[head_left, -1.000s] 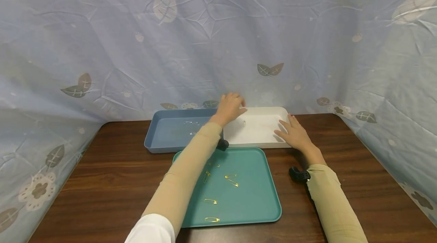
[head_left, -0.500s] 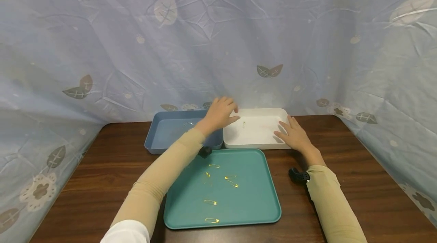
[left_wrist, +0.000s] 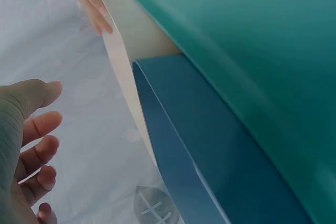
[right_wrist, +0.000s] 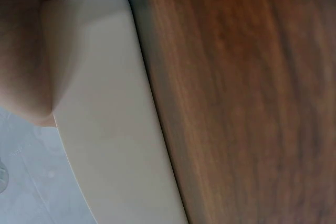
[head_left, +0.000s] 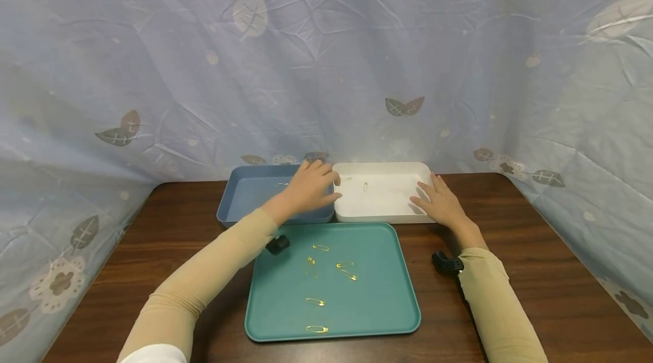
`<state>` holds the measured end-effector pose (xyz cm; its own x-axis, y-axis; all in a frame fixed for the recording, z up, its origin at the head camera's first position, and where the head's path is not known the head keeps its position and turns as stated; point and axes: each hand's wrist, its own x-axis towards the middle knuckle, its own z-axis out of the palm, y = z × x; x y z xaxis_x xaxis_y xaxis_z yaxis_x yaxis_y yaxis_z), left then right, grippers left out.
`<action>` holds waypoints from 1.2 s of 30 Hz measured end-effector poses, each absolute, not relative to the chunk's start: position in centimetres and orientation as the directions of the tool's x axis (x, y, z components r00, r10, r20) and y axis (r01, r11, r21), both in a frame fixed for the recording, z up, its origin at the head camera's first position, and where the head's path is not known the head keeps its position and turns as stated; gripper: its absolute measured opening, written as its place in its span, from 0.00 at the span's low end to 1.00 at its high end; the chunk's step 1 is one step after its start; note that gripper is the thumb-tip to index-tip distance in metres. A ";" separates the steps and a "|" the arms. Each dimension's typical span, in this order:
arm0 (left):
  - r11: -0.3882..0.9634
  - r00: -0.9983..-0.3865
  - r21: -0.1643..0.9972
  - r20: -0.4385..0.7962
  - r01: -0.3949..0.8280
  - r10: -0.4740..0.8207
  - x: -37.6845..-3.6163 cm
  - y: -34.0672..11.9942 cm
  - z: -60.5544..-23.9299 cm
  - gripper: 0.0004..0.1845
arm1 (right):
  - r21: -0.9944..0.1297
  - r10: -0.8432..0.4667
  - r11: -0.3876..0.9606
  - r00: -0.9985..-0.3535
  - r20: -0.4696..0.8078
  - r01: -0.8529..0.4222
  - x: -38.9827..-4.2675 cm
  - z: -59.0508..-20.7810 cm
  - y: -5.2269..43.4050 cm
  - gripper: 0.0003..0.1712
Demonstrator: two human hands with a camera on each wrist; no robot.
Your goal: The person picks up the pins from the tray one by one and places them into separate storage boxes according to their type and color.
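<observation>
Looking down from the head view, your left hand [head_left: 306,188] hovered with loosely spread fingers over the blue tray's [head_left: 245,195] right end, while your right hand [head_left: 440,202] lay flat, fingers straight, on the white tray's [head_left: 388,212] right rim at the table's [head_left: 127,249] far edge. Those safety pins [head_left: 326,272] on the teal tray [head_left: 388,295] looked light, thin, slippery; I'd pinch them by the clasp. Left wrist: fingers [left_wrist: 39,127] apart, holding nothing. Right wrist: palm [right_wrist: 23,51] against the stiff white wall.

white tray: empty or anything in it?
Not empty. The white tray holds two small safety pins near its back left; the right hand rests on its right rim.
</observation>
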<state>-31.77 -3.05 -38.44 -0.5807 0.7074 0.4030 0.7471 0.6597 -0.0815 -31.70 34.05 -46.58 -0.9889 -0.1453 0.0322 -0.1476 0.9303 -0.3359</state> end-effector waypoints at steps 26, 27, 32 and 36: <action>0.762 -0.750 0.126 0.338 0.635 0.569 -26.3 -11.8 -41.4 0.09 | -0.332 -0.141 0.932 -0.989 0.036 -0.145 -31.5 -46.6 34.4 0.44; 0.766 -0.757 0.135 0.333 0.628 0.562 -26.1 -12.0 -41.5 0.09 | -0.331 -0.140 0.933 -0.989 0.037 -0.145 -31.5 -46.6 34.4 0.43; 0.776 -0.779 0.166 0.311 0.609 0.545 -25.4 -12.9 -42.2 0.09 | -0.327 -0.145 0.933 -0.989 0.040 -0.150 -31.4 -46.6 34.4 0.43; 0.783 -0.787 0.164 0.293 0.600 0.542 -25.0 -13.5 -42.6 0.08 | -0.336 -0.149 0.929 -0.988 0.040 -0.154 -31.3 -46.4 34.4 0.42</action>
<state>-25.00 -13.47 -42.62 -0.7874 0.5425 0.2927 0.6002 0.7829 0.1639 -31.29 34.38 -46.44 -0.9881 -0.1489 0.0398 -0.1536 0.9294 -0.3356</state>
